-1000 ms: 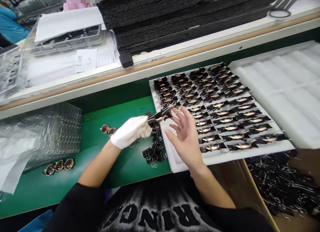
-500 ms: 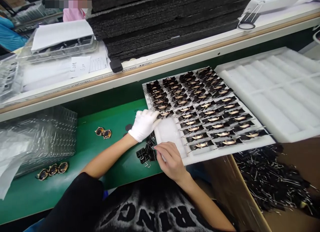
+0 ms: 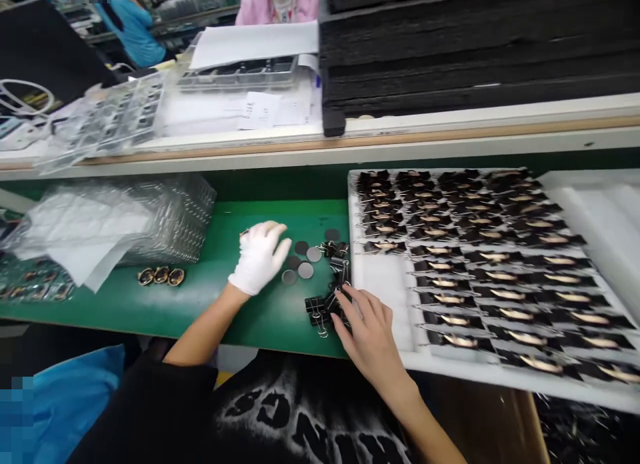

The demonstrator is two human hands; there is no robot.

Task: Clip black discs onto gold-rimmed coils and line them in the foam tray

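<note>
My left hand [image 3: 260, 257], in a white glove, is over the green tabletop with its thumb apart from its fingers. Under its fingers shows only a sliver of a small gold-rimmed piece; the rest is hidden. My bare right hand [image 3: 367, 324] reaches into a heap of black binder clips [image 3: 315, 305], thumb and fingertips around one clip. Beside the heap lie several flat grey and black discs [image 3: 305, 271]. Right of my right hand, a white foam tray [image 3: 385, 284] bears rows of binder clips clamped on gold-coloured pieces [image 3: 450, 301].
Three joined gold-rimmed rounds [image 3: 161, 275] lie at left before stacked clear plastic trays [image 3: 185, 217]. A white shelf edge [image 3: 225, 154] runs across the back, with black foam sheets [image 3: 450, 57] above. More clips [image 3: 585, 424] fill a box at lower right. A person in pink [image 3: 250, 7] is beyond.
My left hand has left the foam tray and moved left over the small gold-rimmed piece, uncovering the discs. My right hand stays at the clip heap. The view has turned left.
</note>
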